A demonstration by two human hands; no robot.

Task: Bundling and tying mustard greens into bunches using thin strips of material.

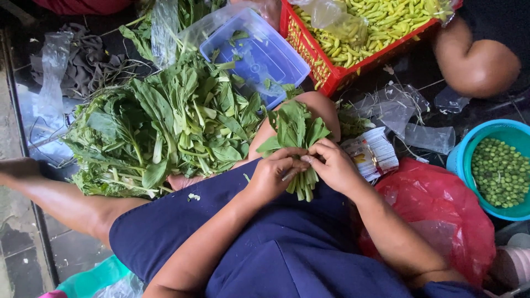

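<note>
- Over the lap, on the blue cloth [287, 254], a bunch of leafy greens [294, 135] is held upright, stalks down and leaves fanned out.
- The left hand [274, 175] is closed around the stalks of the bunch; the right hand [335, 165] is closed on the same stalks from the other side, fingertips pinched together at the stems.
- The step in hand is judged to be gathering and evening the stalks; for the next move, a steady grip at the stems would be called for.
- Left of the bunch, a loose pile of greens [165, 132] is spread: broad, smooth leaves on pale, thick stalks.
- Beyond the bunch, a blue plastic lid [259, 55] and a red crate [326, 69] of slim yellow-green pods are seen.
- Right of the bunch, a red plastic bag [441, 209] and a teal bowl [461, 152] of small round green peas are placed.
</note>
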